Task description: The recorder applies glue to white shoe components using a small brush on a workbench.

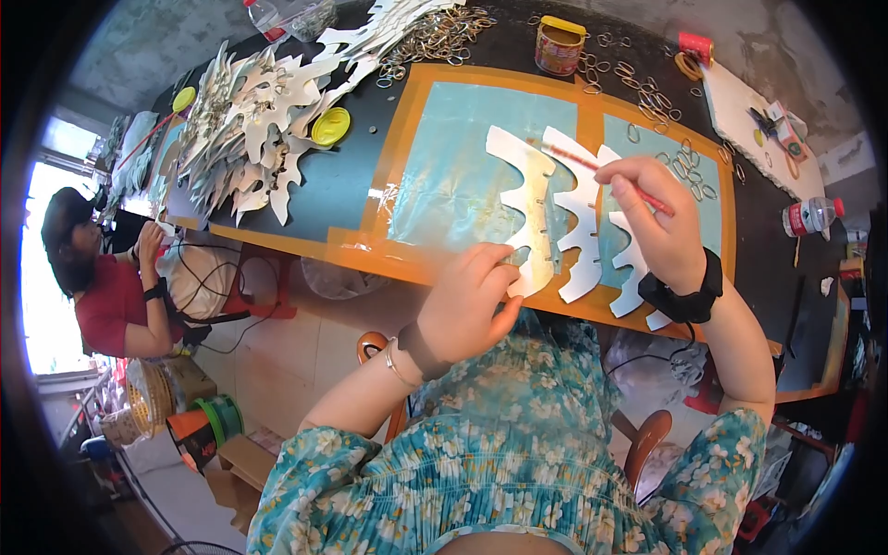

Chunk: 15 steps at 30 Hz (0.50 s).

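Note:
My right hand (661, 213) is closed around a thin brush with a red handle (583, 159). Its tip reaches left over the upper ends of white, jagged-edged cut-out pieces. The leftmost cut-out piece (535, 199) has a yellowish, wet-looking film over much of its face. At its lower end, my left hand (470, 298) grips the edge between thumb and fingers. To its right lie a second white piece (580, 222) and a third white piece (629, 242), the latter partly behind my right hand. All rest on a bluish sheet (435, 166) bordered with orange tape.
A heap of similar pieces (250, 125) lies at the left, by a yellow lid (331, 126). Metal rings (435, 37) pile up at the back. Beyond the sheet stand an open tin (560, 48) and a bottle (812, 216). A co-worker (116, 277) sits at far left.

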Tool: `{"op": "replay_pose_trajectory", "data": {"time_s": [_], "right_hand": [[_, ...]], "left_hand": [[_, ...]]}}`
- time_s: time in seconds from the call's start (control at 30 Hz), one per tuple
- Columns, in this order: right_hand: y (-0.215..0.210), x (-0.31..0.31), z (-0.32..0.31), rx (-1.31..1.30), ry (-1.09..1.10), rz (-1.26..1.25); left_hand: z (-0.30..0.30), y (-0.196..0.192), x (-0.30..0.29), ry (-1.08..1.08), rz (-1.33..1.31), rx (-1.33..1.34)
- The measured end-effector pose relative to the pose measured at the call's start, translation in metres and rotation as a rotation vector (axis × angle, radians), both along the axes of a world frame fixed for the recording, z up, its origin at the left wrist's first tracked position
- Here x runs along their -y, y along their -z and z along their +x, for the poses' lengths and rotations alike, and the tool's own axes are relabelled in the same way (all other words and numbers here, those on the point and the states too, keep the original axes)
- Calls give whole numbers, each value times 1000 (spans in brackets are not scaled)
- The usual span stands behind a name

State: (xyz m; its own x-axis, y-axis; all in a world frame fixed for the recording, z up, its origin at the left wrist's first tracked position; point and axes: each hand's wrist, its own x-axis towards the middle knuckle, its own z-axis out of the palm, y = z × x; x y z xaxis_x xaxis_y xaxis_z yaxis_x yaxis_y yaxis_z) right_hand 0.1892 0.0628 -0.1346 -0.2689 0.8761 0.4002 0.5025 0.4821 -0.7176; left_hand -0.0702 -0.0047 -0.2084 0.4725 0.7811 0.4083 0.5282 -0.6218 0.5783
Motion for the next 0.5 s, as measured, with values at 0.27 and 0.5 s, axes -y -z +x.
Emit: {"op": "replay_pose_trajectory", "data": {"time_s": [0.27, 0.5], "right_hand": [[-2, 6, 5, 120, -13, 157], [0, 18, 9, 151, -75, 48]], "left_hand": [[1, -1, -1, 5, 9, 3], [1, -2, 0, 1, -3, 4]]}}
